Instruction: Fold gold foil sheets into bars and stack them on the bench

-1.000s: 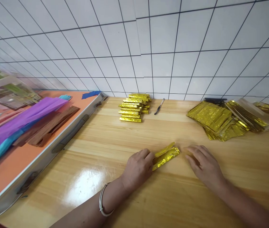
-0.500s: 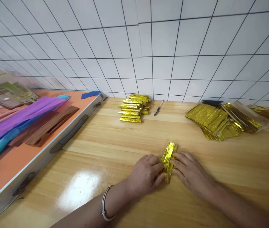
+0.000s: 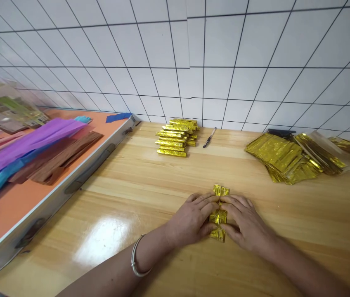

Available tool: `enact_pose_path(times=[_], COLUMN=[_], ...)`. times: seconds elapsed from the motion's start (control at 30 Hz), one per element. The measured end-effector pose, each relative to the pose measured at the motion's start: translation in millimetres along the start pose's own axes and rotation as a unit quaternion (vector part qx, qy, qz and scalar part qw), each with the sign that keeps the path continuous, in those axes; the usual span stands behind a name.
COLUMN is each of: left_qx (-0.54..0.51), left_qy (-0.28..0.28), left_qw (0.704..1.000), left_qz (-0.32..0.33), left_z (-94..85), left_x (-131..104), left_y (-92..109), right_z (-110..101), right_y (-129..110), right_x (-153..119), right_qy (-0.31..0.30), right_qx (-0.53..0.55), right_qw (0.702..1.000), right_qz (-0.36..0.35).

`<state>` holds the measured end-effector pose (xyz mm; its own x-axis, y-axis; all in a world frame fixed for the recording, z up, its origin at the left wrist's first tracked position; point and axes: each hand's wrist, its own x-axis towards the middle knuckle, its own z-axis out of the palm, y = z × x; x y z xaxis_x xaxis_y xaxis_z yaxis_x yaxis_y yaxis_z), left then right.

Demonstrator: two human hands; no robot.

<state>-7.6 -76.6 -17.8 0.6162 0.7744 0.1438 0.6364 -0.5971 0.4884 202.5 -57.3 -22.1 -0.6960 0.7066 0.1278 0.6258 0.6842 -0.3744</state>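
A folded piece of gold foil paper [image 3: 219, 217] lies lengthwise on the wooden table, its two side flaps meeting along a middle crease. My left hand [image 3: 190, 218] holds its left side, fingertips on top and thumb lower down. From the other side my right hand [image 3: 245, 222] grips the right flap the same way, so the fingers of both hands nearly meet at the crease. Parts of the paper are hidden under the fingers. Beyond the hands, a pile of narrow folded gold foil strips [image 3: 176, 138] is stacked near the wall.
A pen [image 3: 209, 137] lies beside the folded pile. Flat gold foil sheets [image 3: 275, 154] are fanned out at the back right, near a clear plastic bag [image 3: 336, 150]. At left, a raised orange board [image 3: 79, 163] carries purple paper [image 3: 35, 138], brown paper [image 3: 66, 156] and a clear box [image 3: 10, 107].
The foil paper has turned straighter, and its flaps now lie folded toward the middle. My hands have drawn closer together, with the left fingers stretched over the paper.
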Motion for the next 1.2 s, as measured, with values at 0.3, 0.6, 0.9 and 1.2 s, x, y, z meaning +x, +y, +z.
enact_pose_path(times=[0.3,0.6,0.9,1.2], left_qx=[-0.002,-0.019,-0.023,-0.023], left_qy=[-0.014,-0.001,0.008,0.008], left_qw=[1.000,1.000,0.999,0.999], left_qz=[-0.005,-0.007,-0.023,-0.036], left_z=[-3.8,-2.5,-3.0,-4.4], left_x=[-2.3,1.0,0.8,1.3], left_y=[-1.5,2.5,1.2,6.8], right_z=[-6.1,-9.0,-9.8,-7.8], right_y=[4.3,0.7,1.1,-5.5], right_x=[1.9,4.1,3.3,2.7], right_qy=[-0.008,-0.032,-0.024,-0.024], right_qx=[0.042,0.032,0.034,0.012], right_qw=[0.999,0.999,0.999,1.000], right_qz=[0.000,0.006,0.002,0.003])
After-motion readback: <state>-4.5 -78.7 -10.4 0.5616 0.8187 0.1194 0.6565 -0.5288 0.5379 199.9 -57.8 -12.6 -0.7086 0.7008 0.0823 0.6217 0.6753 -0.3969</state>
